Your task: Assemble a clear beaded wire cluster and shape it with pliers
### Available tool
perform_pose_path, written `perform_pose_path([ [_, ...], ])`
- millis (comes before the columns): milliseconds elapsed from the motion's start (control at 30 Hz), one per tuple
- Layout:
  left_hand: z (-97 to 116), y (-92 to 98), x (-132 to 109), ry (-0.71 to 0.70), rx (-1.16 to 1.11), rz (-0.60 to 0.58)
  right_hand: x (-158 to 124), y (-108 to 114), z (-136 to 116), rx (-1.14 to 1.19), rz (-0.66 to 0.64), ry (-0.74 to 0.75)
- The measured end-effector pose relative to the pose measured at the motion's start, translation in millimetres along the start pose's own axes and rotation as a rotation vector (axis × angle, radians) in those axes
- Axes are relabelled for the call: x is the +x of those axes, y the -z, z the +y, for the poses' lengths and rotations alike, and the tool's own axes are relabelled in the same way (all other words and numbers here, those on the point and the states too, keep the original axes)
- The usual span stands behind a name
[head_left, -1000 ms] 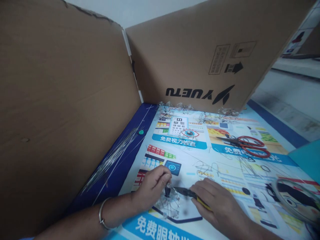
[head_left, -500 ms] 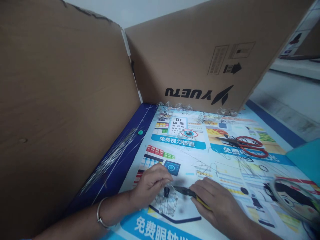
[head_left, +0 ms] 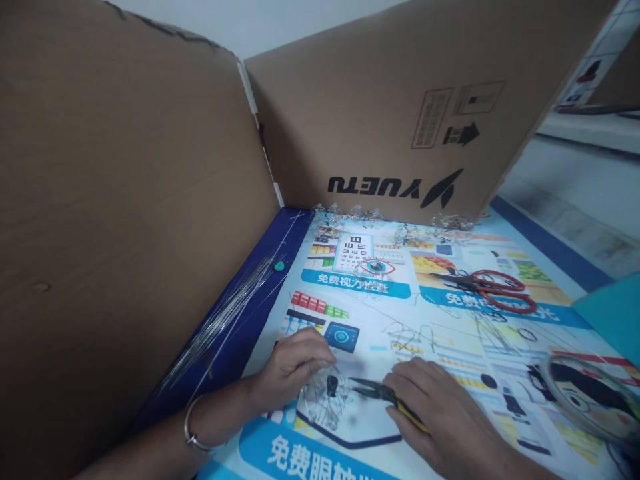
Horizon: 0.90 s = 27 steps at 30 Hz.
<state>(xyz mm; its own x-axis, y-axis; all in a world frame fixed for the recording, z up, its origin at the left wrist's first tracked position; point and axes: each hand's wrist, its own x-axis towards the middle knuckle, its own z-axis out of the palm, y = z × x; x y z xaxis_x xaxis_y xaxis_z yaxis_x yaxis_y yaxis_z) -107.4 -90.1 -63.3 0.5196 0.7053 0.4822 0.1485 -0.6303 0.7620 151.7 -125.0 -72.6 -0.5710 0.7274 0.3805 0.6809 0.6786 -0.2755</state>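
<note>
Wirework piece [head_left: 325, 407], clear and loopy with a black bit in its middle, hangs just below the fingers of the left hand [head_left: 297, 365], which pinches its top edge. Across from it, the right hand [head_left: 437, 403] is wrapped around yellow-handled pliers [head_left: 375, 390]; their tips stand slightly parted right beside the wirework, though from where I stand I can't tell if they touch it. Beyond the left hand, a bundle of straight wires [head_left: 225, 317] lies along the cardboard [head_left: 125, 167], a small green lump [head_left: 279, 266] near its far end. Past the right hand, red-handled scissors [head_left: 503, 288] lie on the table [head_left: 370, 353], which is covered in printed pictures.
</note>
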Motion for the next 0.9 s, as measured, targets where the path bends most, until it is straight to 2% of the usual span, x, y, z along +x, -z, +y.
perform_pose_path([
  [100, -0.3, 1.0, -1.6, 0.024, 0.036, 0.020, -2.3, 4.3, -1.4, -0.035, -0.022, -0.023],
  [200, 2.8, -1.2, -1.6, 0.047, 0.087, 0.041, 1.6, 8.6, -3.1, -0.071, 0.034, 0.041],
  [333, 9.0, -5.7, -1.6, 0.078, 0.135, 0.054, 15.5, 9.3, -11.4, 0.094, 0.123, 0.094],
  [467, 13.0, -8.0, -1.3, 0.092, 0.156, 0.047, 30.4, 2.8, -26.3, 0.305, 0.039, -0.085],
  [600, 15.7, -8.5, -0.2, 0.077, 0.150, 0.040, 45.5, -5.7, -39.4, 0.303, -0.107, -0.263],
  [767, 17.4, -8.9, 0.5, 0.084, 0.138, 0.015, 57.8, -16.0, -45.5, 0.291, -0.193, -0.380],
  [900, 15.9, -8.8, 0.8, 0.083, 0.177, 0.023, 58.1, -22.1, -45.6, 0.358, -0.189, -0.438],
])
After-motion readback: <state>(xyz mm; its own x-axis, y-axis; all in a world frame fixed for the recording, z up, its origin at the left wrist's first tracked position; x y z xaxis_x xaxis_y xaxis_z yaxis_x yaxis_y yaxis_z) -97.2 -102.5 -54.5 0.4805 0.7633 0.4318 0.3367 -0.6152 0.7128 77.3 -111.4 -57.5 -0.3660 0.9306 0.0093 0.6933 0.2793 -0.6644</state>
